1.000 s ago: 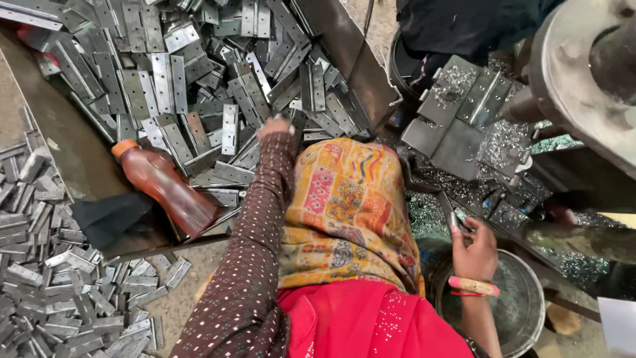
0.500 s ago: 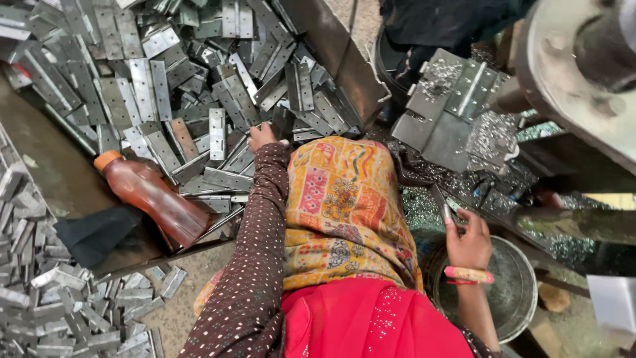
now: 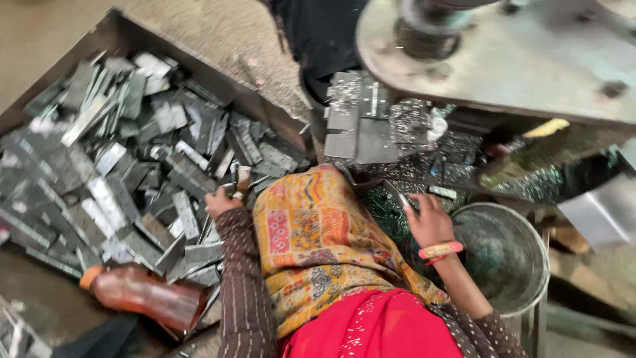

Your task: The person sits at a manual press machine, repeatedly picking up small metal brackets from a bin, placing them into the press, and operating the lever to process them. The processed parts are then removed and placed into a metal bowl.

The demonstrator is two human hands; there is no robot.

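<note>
My left hand rests at the near edge of a heap of flat grey metal plates and is closed on one small plate. My right hand, with a pink bangle at the wrist, is beside the machine bed and pinches a thin metal piece between its fingertips. A stack of cut plates lies on the bed just beyond it. Between my arms, a yellow patterned cloth covers my knee, with red cloth below it.
The plates fill a large metal tray on the left. An orange-brown bottle lies at its near edge. A round steel bucket stands by my right wrist. A heavy round machine part overhangs the top right. Metal shavings cover the bed.
The view has swung left and tilted, showing more of the tray. My left hand has drawn back to the pile's near edge with a plate. My right hand stays by the machine bed.
</note>
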